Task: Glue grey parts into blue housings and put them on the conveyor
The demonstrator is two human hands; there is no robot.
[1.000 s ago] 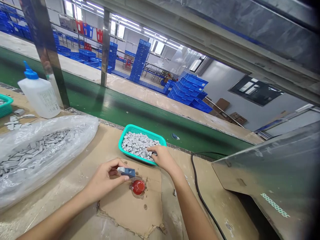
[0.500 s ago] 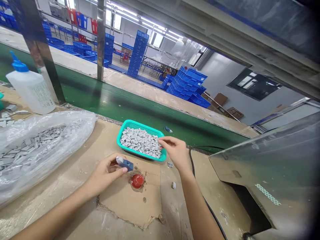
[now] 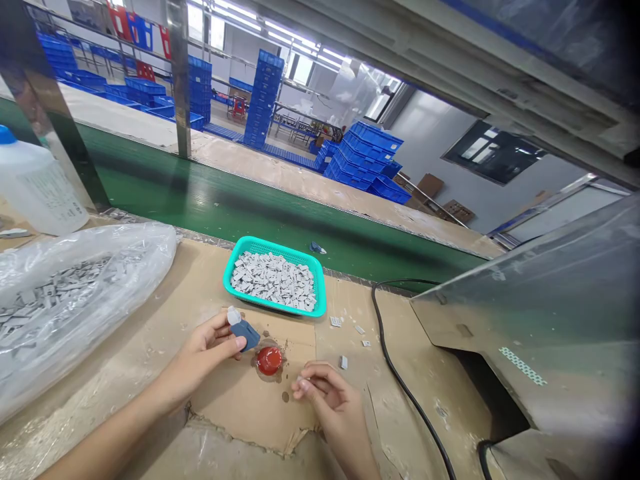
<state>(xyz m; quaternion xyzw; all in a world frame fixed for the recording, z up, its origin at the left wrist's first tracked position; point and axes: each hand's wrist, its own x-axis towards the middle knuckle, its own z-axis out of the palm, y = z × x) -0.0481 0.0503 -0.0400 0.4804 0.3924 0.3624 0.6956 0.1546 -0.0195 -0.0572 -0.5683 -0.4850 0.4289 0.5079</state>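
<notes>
My left hand [image 3: 213, 343] is closed around a dark blue-grey plastic part [image 3: 245, 333] with a pale grey end, held just left of a small red cap [image 3: 269, 361] of wet-looking liquid. Right of the cap, my right hand [image 3: 327, 400] is pinched at the fingertips on what looks like a small grey plastic piece [image 3: 300, 380], mostly hidden by the fingers. Both hands are over a stained cardboard sheet [image 3: 250, 413]. Beyond them a turquoise basket [image 3: 320, 303] holds a heap of small grey plastic pieces [image 3: 275, 280].
At left lies a clear plastic bag [image 3: 150, 243] full of grey pieces, with a blue-capped bottle [image 3: 45, 187] behind it. A black cable [image 3: 395, 367] runs along the right, beside a metal panel [image 3: 525, 320]. A green conveyor belt [image 3: 225, 203] crosses behind the basket.
My right hand has left the basket's right end and come down toward me, to the right of the red cap. The left hand still holds the blue-grey part, now tilted more.
</notes>
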